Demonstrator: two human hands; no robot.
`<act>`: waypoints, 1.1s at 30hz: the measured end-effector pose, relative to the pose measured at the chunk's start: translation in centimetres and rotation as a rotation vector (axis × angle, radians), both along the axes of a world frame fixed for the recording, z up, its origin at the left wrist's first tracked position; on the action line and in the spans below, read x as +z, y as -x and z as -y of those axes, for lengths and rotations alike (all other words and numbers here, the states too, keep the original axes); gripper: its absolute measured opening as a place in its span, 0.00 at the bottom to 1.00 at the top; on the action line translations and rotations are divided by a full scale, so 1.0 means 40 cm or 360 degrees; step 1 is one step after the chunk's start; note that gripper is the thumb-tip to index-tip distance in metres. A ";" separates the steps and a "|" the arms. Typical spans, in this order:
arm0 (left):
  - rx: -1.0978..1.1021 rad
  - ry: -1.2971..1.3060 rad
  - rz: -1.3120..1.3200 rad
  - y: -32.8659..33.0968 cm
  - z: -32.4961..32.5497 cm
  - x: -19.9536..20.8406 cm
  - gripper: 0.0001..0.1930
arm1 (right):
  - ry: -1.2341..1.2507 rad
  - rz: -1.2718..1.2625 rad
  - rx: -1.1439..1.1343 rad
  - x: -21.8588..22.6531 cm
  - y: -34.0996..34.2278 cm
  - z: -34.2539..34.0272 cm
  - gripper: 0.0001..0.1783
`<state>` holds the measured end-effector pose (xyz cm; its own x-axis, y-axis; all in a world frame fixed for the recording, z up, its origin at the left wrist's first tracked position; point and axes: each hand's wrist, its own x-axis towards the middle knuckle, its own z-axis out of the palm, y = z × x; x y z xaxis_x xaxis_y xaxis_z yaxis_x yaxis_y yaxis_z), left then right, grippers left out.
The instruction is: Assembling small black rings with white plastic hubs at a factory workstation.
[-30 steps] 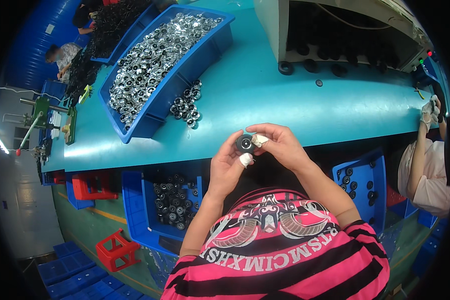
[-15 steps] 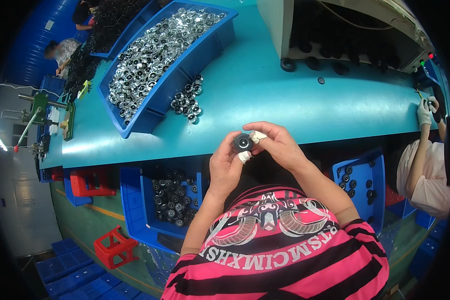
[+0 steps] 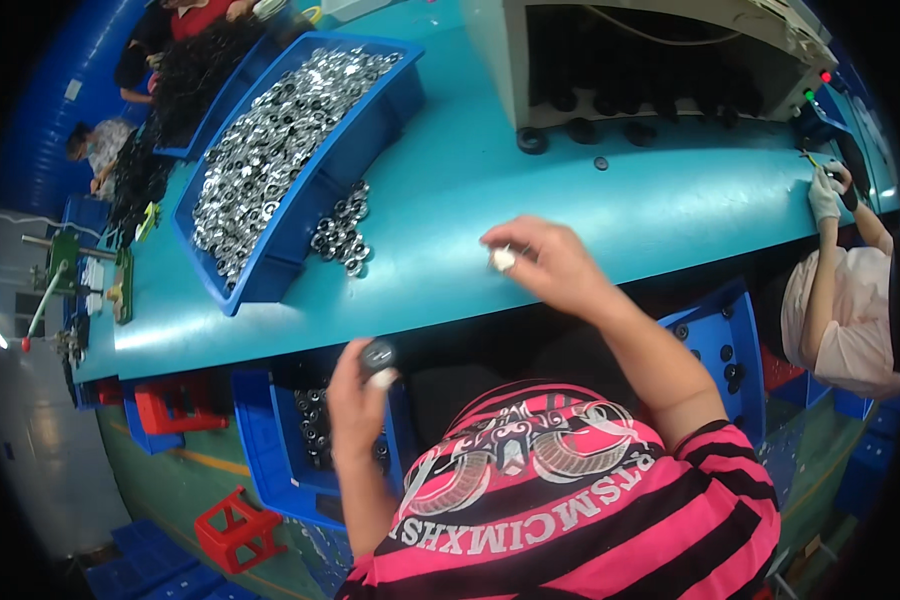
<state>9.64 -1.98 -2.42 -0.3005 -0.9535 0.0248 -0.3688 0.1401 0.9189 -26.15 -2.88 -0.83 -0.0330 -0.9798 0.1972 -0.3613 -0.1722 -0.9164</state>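
Over the bench's near edge at left, my left hand (image 3: 353, 405) grips a small black wheel (image 3: 377, 354) between fingers and thumb. White wrapping covers that thumb. My right hand (image 3: 555, 265) is above the teal bench (image 3: 430, 260), its fingers half curled and the wrapped thumb a little apart from the forefinger. Nothing shows between them, though the fingertips are slightly blurred. Below my left hand sits a blue bin (image 3: 255, 440) with several black wheels (image 3: 310, 415), partly hidden by my forearm. A pile of shiny chrome-and-black parts (image 3: 342, 232) lies farther back.
A long blue bin (image 3: 395, 100) full of shiny parts stands at back left. Black rings (image 3: 532, 140) lie by a large pale machine (image 3: 515, 60). Under the bench's right side is another blue bin (image 3: 755, 400). A co-worker's gloved hand (image 3: 825, 195) works at far right.
My hands have separated. The left carried the black wheel down and left, toward the lower bin; the right let go and stayed above the bench. The whole view shifted somewhat.
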 end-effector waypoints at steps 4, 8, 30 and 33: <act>0.0337 -0.0098 0.0080 -0.172 -0.059 -0.013 0.24 | 0.0037 -0.0361 -0.0192 0.047 0.118 0.061 0.15; 0.0305 -0.0210 -0.0428 -0.030 -0.064 0.037 0.28 | 0.0057 -0.0070 0.0224 0.086 0.017 0.057 0.15; -0.0199 -0.0350 -0.0332 0.107 -0.027 0.015 0.27 | -0.0268 0.0162 0.0614 0.020 -0.127 -0.022 0.23; -0.0057 -0.0287 0.0726 -0.093 -0.041 0.015 0.29 | 0.0367 -0.0551 0.0049 0.030 0.003 0.054 0.21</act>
